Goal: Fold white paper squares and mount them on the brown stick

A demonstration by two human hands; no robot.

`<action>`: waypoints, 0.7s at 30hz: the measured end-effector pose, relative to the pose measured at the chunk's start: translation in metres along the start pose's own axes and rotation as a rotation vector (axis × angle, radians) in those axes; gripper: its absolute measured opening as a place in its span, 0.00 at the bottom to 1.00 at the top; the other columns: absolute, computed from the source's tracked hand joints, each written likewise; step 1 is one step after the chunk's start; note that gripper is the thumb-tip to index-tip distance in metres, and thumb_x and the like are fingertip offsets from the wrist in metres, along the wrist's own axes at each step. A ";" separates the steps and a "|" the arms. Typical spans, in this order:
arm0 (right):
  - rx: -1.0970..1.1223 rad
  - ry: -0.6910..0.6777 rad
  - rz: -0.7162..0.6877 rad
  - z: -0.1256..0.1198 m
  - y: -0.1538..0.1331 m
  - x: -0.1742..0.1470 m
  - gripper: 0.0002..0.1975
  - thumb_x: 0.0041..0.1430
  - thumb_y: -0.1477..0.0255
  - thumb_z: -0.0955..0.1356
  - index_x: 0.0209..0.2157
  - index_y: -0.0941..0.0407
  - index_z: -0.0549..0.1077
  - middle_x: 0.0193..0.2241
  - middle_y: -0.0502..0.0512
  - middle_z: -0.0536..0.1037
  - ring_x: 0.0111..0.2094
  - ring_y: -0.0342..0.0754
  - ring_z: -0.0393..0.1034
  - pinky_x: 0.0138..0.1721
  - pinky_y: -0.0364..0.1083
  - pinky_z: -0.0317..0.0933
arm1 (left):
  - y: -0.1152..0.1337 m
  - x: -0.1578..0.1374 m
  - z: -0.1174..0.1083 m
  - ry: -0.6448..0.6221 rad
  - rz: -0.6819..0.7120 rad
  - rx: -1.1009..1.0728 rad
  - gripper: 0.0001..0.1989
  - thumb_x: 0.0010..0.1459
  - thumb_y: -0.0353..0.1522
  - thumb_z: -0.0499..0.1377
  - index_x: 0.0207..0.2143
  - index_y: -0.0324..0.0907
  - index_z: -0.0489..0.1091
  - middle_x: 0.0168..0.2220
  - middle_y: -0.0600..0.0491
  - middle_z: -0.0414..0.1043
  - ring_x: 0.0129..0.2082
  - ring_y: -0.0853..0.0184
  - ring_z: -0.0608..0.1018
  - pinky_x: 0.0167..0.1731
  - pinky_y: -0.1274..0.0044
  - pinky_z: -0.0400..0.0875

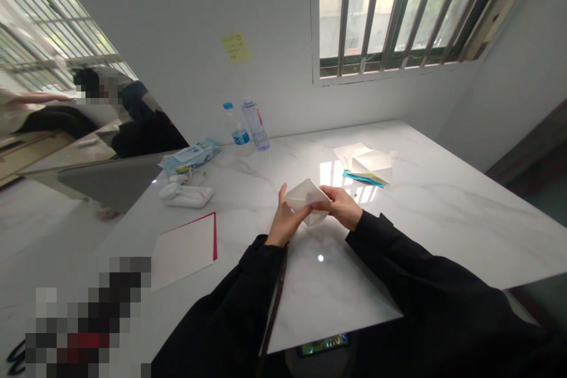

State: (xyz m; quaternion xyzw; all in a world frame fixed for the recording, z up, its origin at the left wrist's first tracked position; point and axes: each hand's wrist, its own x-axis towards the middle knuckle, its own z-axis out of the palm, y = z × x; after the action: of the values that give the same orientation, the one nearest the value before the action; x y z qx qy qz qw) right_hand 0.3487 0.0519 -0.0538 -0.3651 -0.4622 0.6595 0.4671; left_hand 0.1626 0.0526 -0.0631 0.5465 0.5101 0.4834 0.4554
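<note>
A folded piece of white paper (309, 195) with pointed corners is held up between my two hands over the marble-patterned table (354, 283). My left hand (286, 221) grips its left side, the thumb reaching across its front and a finger standing up behind. On the right edge, my right hand (340, 205) pinches the paper between thumb and fingers. The fingers behind the paper are partly hidden. Beyond my right hand lie creased cream sheets (367, 162) on top of a blue sheet (363, 178).
White sheets (186, 248) over a red one lie at left. Behind them are a white device (188, 196), a wipes pack (190, 155) and two plastic bottles (240, 136) (257, 127) by the wall. A phone (324, 345) shows below the table's near edge. People sit at far left.
</note>
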 end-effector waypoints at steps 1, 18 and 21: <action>0.009 0.002 0.006 0.001 0.001 0.000 0.24 0.42 0.63 0.83 0.41 0.55 0.81 0.35 0.50 0.84 0.35 0.48 0.78 0.38 0.45 0.71 | -0.002 0.000 -0.001 0.046 0.002 0.018 0.40 0.44 0.35 0.79 0.60 0.43 0.71 0.51 0.44 0.80 0.54 0.53 0.81 0.52 0.69 0.75; 0.142 0.173 0.210 -0.004 0.012 0.006 0.17 0.59 0.56 0.76 0.40 0.55 0.78 0.36 0.59 0.83 0.34 0.52 0.78 0.33 0.51 0.78 | 0.009 0.000 -0.008 0.336 0.208 0.397 0.12 0.58 0.36 0.68 0.36 0.45 0.66 0.36 0.59 0.66 0.22 0.74 0.64 0.30 0.79 0.62; 0.078 0.188 0.171 -0.006 0.014 0.007 0.22 0.64 0.48 0.72 0.44 0.53 0.76 0.37 0.59 0.82 0.34 0.52 0.79 0.32 0.51 0.78 | 0.010 0.000 -0.007 0.221 0.237 0.439 0.14 0.60 0.37 0.65 0.27 0.44 0.65 0.29 0.58 0.64 0.25 0.70 0.65 0.30 0.79 0.60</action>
State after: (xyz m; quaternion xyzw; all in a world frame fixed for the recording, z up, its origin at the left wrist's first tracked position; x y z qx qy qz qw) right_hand 0.3484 0.0588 -0.0695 -0.4449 -0.3579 0.6771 0.4642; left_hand 0.1565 0.0523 -0.0524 0.6319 0.5817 0.4680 0.2079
